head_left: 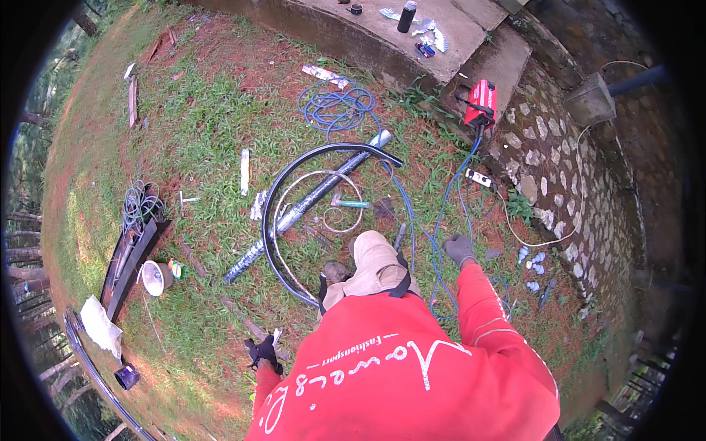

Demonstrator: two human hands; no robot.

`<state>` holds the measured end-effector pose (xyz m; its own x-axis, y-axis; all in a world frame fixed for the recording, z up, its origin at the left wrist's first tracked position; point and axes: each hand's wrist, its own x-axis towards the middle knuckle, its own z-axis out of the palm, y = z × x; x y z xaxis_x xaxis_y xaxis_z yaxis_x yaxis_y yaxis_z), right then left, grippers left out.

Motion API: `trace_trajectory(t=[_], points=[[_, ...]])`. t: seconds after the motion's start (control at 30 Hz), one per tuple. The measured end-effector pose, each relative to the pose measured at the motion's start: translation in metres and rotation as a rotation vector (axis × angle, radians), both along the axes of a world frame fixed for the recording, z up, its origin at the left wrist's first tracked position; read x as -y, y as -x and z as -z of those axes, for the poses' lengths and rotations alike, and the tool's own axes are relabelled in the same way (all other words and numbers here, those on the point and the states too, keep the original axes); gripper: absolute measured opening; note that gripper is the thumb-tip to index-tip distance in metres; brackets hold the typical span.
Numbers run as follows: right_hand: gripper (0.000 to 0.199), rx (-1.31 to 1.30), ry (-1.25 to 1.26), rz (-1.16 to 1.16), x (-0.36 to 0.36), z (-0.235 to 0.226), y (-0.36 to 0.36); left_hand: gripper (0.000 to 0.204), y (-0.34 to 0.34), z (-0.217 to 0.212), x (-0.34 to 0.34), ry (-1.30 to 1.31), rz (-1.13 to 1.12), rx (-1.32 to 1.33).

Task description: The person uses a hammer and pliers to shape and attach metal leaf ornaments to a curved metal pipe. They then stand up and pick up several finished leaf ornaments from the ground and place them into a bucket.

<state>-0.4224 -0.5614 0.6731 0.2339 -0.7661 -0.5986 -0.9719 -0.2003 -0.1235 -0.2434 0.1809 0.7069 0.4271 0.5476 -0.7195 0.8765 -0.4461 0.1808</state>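
My left hand [263, 353], in a dark glove, is low over the grass on the left. Its fingers are curled, and a small whitish object [277, 336] sticks up at its inner side, seemingly in the grip; its kind is too small to make out. On the right, my right hand [460, 250], in a grey glove, is closed beside a blue cable [440, 220]; whatever its fingers hold is hidden. In front of my knees lie a curved black tube [276, 242], a thin pale hoop [323, 173], a long plastic-wrapped bar [294, 213] and a green-handled hammer [351, 203].
A red welding machine [482, 101] stands on the concrete ledge [346, 40], with a black flask [407, 16] farther along. A white power strip [478, 178] lies near the stone wall [551, 169]. Leftward are dark metal channels [131, 257], a white bucket [154, 278] and a white sack [100, 325].
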Motion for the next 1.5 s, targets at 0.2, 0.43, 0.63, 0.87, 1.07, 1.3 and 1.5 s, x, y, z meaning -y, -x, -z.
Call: trace_trajectory(t=[0.2, 0.43, 0.63, 0.87, 1.07, 1.3, 1.5], points=[[0.038, -0.106, 0.050, 0.064, 0.002, 0.001, 0.067, 0.123, -0.058, -0.014, 0.024, -0.002, 0.016, 0.173], [0.048, -0.094, 0.128, 0.032, 0.101, -0.002, 0.035, 0.118, -0.100, -0.012, 0.117, 0.010, 0.176, 0.250], [0.025, 0.199, 0.199, 0.236, 0.292, -0.030, -0.107, 0.118, -0.141, -0.005, 0.232, 0.000, 0.079, 0.311], [0.042, 0.494, 0.283, -0.224, 0.601, 0.006, -0.405, 0.117, -0.140, -0.021, 0.427, -0.191, 0.067, 0.207], [0.055, 0.522, 0.325, -0.588, 0.751, 0.096, -0.627, 0.064, -0.169, -0.108, 0.640, -0.016, -0.031, 0.283], [0.050, 0.299, 0.379, -0.902, 0.801, 0.144, -0.783, 0.033, -0.183, -0.171, 0.775, -0.210, -0.032, 0.262], [0.057, 0.121, 0.510, -1.072, 0.820, 0.171, -0.837, 0.056, -0.124, -0.180, 0.778, -0.252, -0.067, 0.154]])
